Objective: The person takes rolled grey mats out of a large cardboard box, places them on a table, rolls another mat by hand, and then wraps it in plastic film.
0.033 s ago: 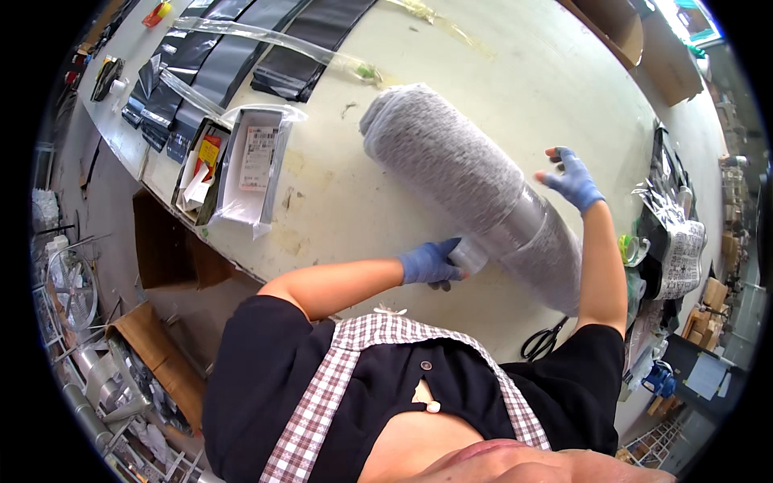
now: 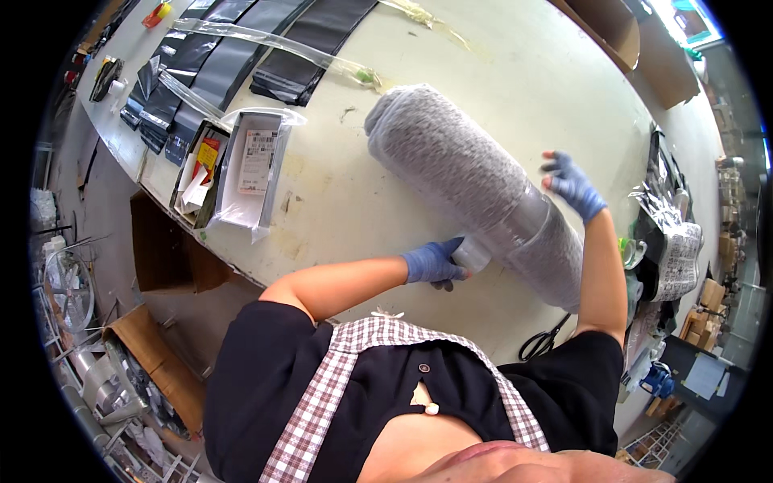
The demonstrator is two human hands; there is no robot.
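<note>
A long grey fabric roll point(image 2: 451, 161) wrapped in clear film lies slantwise on the cream table point(image 2: 515, 72). A band of shiny clear tape point(image 2: 527, 217) circles it near its right end. My left hand point(image 2: 433, 262), in a blue glove, grips a small roll of clear tape point(image 2: 472, 253) pressed against the near side of the fabric roll. My right hand point(image 2: 570, 182), also in a blue glove, rests with fingers spread on the far side of the roll, just above the taped band.
A white open box in a plastic bag point(image 2: 256, 165) and a small box with red and yellow items point(image 2: 201, 161) sit left. Black bags point(image 2: 233, 48) lie in rows at the back. Scissors point(image 2: 543, 342) lie by my right elbow. Cardboard boxes point(image 2: 165, 249) stand below the table edge.
</note>
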